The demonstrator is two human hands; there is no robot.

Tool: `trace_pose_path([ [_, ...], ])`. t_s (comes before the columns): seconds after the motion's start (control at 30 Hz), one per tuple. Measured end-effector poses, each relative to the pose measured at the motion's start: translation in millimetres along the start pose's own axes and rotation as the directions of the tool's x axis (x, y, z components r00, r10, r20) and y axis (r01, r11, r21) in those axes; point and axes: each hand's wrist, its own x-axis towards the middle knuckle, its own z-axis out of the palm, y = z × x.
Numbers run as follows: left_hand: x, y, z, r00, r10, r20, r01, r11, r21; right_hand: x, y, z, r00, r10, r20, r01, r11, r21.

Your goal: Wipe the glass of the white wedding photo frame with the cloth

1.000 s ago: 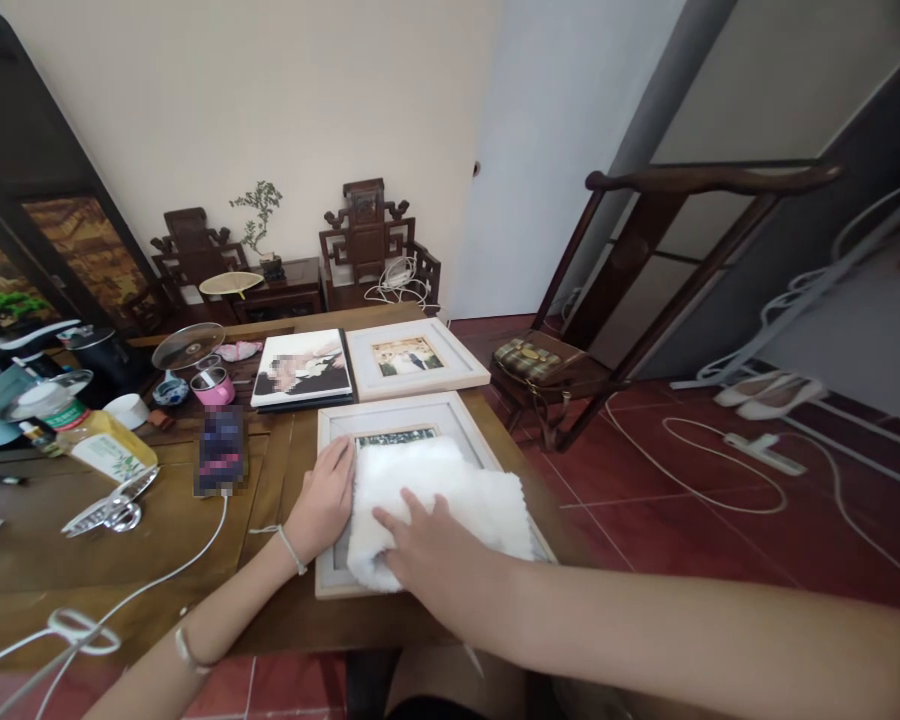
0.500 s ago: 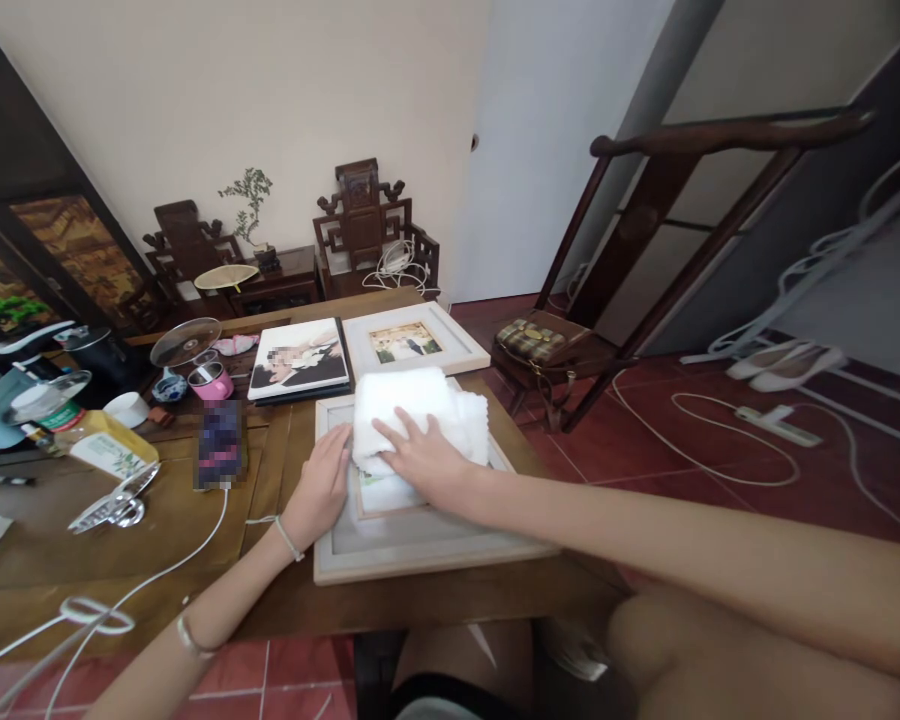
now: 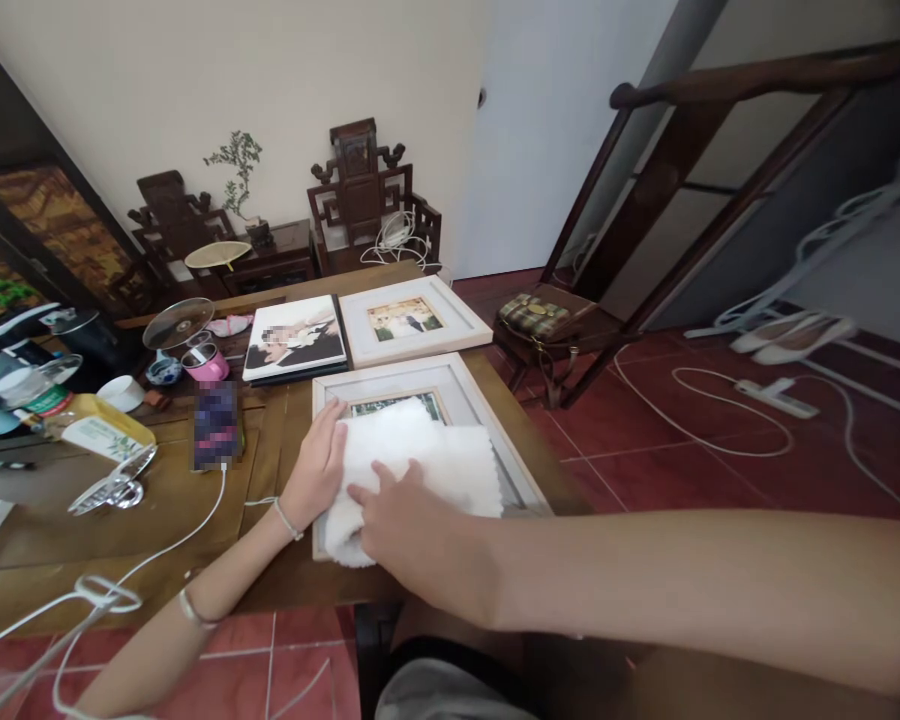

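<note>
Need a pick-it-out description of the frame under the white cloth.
On the wooden table, go to the near edge. Of the two pale frames, it is the nearer frame: a white cloth covers half of it, left hand on its rim, right hand on the cloth.

The left hand (image 3: 316, 478) lay flat, fingers together, wrist straight; the right hand (image 3: 396, 522) pressed palm-down just beside it, fingers spread, forearm stretched in from the right.

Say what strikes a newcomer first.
A fluffy white cloth lies on a pale picture frame at the near edge of the table, the right hand flat on it, the left hand on the frame's left side. Behind lie a second frame and a photo album.
</note>
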Motion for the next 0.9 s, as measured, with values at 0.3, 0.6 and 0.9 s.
trace_pose_path([
  [0.3,-4,-7,2.0,0.997,0.02,0.069,-0.026,0.996,0.086,3,3,-3,0.996,0.008,0.091,-0.009,1.0,0.01],
  [0.6,-5,-15,5.4,0.991,0.07,0.11,-0.092,0.974,0.206,-38,38,-14,0.943,0.162,0.29,-0.197,0.976,0.096],
  [0.9,-4,-15,5.3,0.986,0.079,0.145,-0.115,0.96,0.256,-73,99,-21,0.904,0.362,0.229,-0.393,0.913,0.107],
])
